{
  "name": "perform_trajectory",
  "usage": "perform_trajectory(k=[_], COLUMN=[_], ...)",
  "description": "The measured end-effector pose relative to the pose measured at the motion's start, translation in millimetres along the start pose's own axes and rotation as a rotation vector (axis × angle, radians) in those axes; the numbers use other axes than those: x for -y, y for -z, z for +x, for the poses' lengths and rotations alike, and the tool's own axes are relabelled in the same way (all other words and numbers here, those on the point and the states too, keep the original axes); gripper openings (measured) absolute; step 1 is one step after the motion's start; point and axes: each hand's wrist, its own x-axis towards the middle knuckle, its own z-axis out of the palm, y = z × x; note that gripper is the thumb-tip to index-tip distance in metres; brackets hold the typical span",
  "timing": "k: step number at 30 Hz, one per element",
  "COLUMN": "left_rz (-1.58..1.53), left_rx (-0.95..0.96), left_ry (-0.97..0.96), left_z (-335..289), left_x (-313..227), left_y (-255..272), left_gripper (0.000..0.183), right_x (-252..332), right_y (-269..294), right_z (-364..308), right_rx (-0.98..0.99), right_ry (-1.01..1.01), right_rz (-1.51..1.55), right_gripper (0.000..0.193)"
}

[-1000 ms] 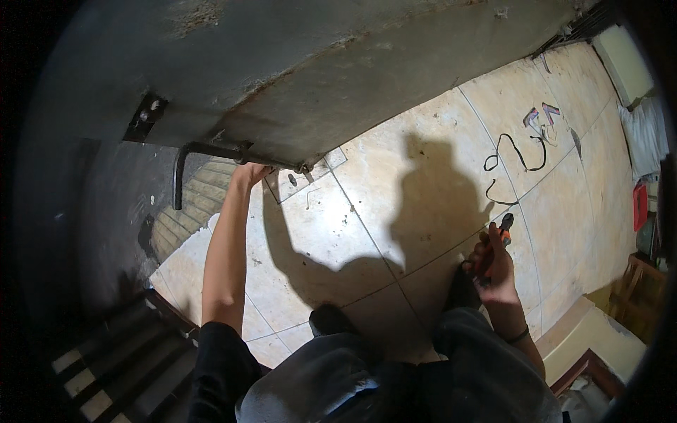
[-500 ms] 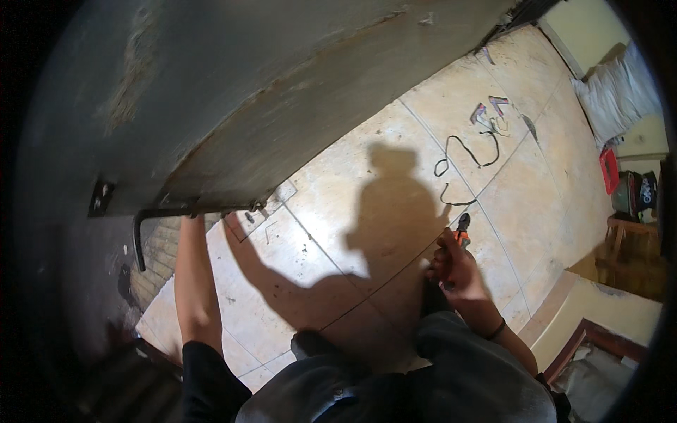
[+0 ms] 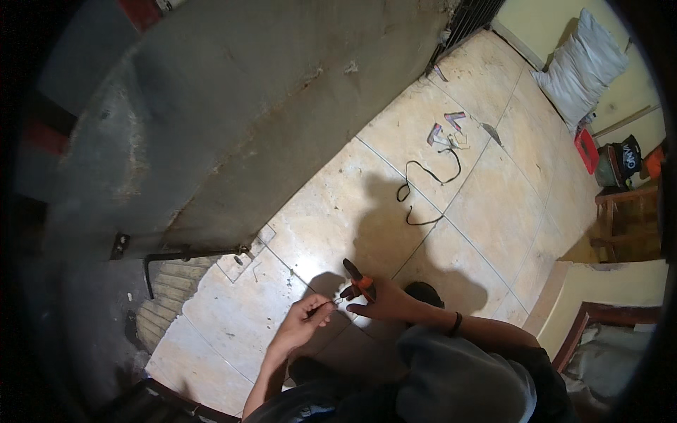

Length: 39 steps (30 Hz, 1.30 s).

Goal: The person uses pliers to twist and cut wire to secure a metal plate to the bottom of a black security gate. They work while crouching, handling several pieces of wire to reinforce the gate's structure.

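Pinched between the thumb and fingers of my left hand point(image 3: 305, 321) is a short, thin piece of wire point(image 3: 339, 301), too small to make out fully. My right hand point(image 3: 384, 302) is closed around pliers point(image 3: 358, 279) with orange handles and a dark head, which points up and to the left. Both hands are close together over the tiled floor, the wire between them. To their left, a black bent bolt rod point(image 3: 190, 254) runs along the lower edge of a big grey metal gate point(image 3: 282, 99); neither hand touches it.
A black cord point(image 3: 455, 173) lies loosely curved on the tiles point(image 3: 493, 225), with colourful strips point(image 3: 434, 134) beyond it. A white sack point(image 3: 582, 70) leans on the far-right wall near a red tray point(image 3: 585, 150) and a wooden stool point(image 3: 627, 211). A low wall point(image 3: 606, 285) stands at right.
My left hand has left the bolt rod on the gate and moved right, now holding the wire. My right hand has brought the pliers left to meet it. The view has shifted.
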Motion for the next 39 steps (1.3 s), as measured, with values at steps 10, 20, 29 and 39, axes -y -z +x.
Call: perform_trajectory(k=[10,20,29,39], left_rz=[-0.022,0.86,0.352,0.29], left_rx=[-0.043,-0.965,-1.476,-1.48], left_ry=[-0.162,-0.789,-0.839,-0.827], left_z=[40,-18,-142,-131], left_x=[-53,-160,-222,-206], left_y=[-49,-19,61,72], left_gripper=[0.015,0.031,0.048,0.045], right_x=[-15,-100,-125,-38], right_y=[44,173,275,156], right_z=[-6,45,64,41], right_rx=[-0.004,-0.388,-0.678,-0.29], right_ry=[0.108,0.199,0.02,-0.265], right_rz=[-0.152,-0.013,-0.356,0.219], right_gripper=[0.045,0.015,0.02,0.029])
